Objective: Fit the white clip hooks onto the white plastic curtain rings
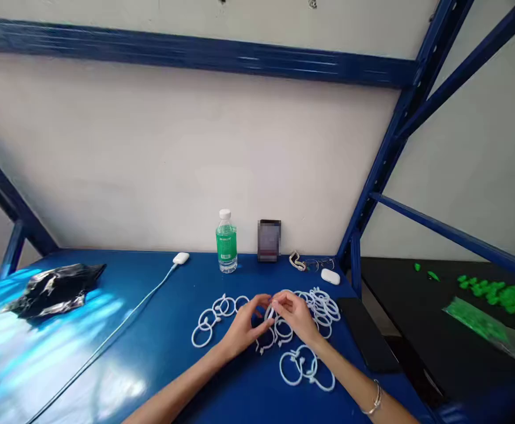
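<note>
Blue surface (164, 353) against a white wall (164, 147), blue metal frame (195, 52) around. Both hands meet over it: right hand (298, 317) pinched on a slim white plastic-looking ring (270, 312), left hand (246, 328) half-curled, thumb and fingers closed on the same ring; exact grip partly hidden. More white rings (323, 304) lie loose left, right and in front of the hands. Clear bottle with green label (226, 244) stands at back.

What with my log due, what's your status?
Left hand and right hand together at a white ring; grip partly hidden. More rings around. Bottle stands behind, out of the way.
</note>
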`<action>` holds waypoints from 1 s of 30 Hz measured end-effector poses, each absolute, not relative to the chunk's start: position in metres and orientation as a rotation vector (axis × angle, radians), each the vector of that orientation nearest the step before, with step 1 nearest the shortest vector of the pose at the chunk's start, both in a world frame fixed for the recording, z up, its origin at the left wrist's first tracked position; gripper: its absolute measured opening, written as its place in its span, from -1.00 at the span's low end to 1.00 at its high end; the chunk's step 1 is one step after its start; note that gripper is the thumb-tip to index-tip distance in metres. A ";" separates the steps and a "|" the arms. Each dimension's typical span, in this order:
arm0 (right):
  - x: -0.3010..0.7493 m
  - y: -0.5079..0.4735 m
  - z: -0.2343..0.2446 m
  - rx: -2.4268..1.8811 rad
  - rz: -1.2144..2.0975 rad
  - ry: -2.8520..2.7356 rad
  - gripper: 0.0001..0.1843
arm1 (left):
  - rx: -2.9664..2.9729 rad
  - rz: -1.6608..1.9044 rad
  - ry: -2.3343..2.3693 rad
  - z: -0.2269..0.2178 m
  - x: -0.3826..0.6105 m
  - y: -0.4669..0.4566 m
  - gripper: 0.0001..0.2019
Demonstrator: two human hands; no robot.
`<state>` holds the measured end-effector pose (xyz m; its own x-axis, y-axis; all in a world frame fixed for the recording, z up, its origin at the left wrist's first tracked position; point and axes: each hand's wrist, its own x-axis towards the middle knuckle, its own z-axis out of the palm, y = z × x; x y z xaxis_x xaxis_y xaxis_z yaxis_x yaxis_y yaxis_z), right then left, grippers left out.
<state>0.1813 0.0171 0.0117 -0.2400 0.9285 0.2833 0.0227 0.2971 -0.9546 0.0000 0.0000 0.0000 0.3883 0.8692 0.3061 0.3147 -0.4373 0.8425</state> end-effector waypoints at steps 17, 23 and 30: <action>0.169 -0.066 0.002 -1.020 0.964 -1.697 -0.75 | 1.706 1.146 1.033 -0.003 -0.005 -0.088 -0.62; 0.158 -0.079 0.003 -0.953 0.717 -1.763 -0.78 | 1.680 1.208 0.977 -0.011 -0.015 -0.097 -0.60; 0.157 -0.073 -0.002 -0.945 0.783 -1.696 -0.78 | 1.694 1.285 0.975 -0.014 -0.021 -0.096 -0.64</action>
